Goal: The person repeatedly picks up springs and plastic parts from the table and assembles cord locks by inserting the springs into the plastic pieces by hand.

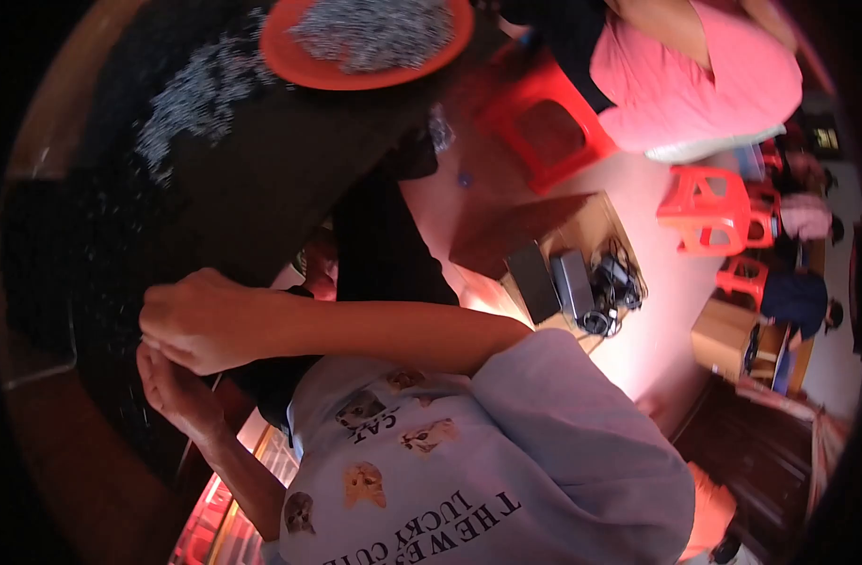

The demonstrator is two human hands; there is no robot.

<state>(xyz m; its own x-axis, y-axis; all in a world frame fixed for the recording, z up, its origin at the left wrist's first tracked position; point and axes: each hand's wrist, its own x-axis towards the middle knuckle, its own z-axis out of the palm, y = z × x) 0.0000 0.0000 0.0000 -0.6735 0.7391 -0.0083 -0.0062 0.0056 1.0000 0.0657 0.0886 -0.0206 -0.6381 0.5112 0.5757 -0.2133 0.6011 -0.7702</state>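
My right hand [200,320] is closed, its fingers curled and pinched together over the dark tabletop [252,188]. Just below and touching it, my left hand [178,391] has its fingers bent against the right hand's fingertips. Whatever lies between the fingers is hidden or too small to make out. Beyond them on the table, many small silvery slivers [200,99] lie in a loose spread. An orange-red plate [278,52] at the far edge holds a heap of similar silvery pieces [374,33].
An open cardboard box [581,226] with dark devices and tangled cables stands on the floor at my right. Red plastic stools [548,118] are beyond it, near a seated person in pink [694,80]. Further people [793,297] sit at the far right.
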